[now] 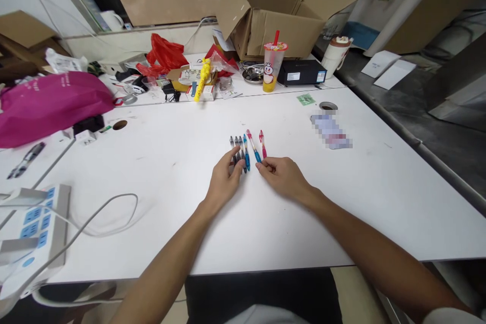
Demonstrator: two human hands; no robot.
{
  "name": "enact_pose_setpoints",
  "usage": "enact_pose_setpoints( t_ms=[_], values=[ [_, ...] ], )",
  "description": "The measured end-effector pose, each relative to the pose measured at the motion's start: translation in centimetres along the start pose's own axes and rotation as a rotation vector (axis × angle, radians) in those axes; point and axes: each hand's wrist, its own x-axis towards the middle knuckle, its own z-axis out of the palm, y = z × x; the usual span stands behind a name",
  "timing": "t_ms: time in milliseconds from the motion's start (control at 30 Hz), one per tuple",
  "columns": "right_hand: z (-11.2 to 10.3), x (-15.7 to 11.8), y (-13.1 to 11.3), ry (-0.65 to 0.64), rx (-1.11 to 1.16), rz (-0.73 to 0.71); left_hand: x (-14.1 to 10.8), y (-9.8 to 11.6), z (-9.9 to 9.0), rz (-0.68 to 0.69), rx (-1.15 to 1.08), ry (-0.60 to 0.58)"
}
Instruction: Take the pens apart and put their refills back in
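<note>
In the middle of the white table [167, 162], several black pens [240, 140] lie side by side, with a blue pen [246, 151] along their right side. My left hand [224, 177] curves over the lower part of the black pens, thumb and fingers touching them. A pen with a pink top and blue grip [250, 139] lies slanted to the right of that row. My right hand [283, 174] pinches its lower end between thumb and fingers. Just beyond those fingers is a pink pen [262, 143], its lower tip close to the hand.
A phone-like blurred item [330, 131] and a tape roll [328, 106] lie right. Along the back stand a drink cup [272, 67], a black box [301, 72] and an open carton [277, 30]. A power strip [61, 217] with a cable and a magenta bag [56, 104] occupy the left.
</note>
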Motion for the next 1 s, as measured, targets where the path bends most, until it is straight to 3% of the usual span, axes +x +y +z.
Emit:
enact_pose_setpoints(
  t_ms=[233,467,867,1000],
  values=[
    [0.2,-0.5,-0.2,-0.162,0.073,-0.165,0.7,0.8,-0.7,-0.04,-0.385,0.103],
    [0.0,-0.6,-0.3,-0.198,0.095,-0.183,0.9,0.8,-1.0,-0.079,-0.531,0.136],
    [-0.2,-0.5,-0.4,-0.209,0.065,-0.17,0.8,1.1,-0.9,-0.105,-0.513,0.159],
    [-0.1,-0.5,-0.5,-0.161,0.022,-0.17,0.6,0.8,-0.6,-0.122,-0.402,0.099]
  ],
)
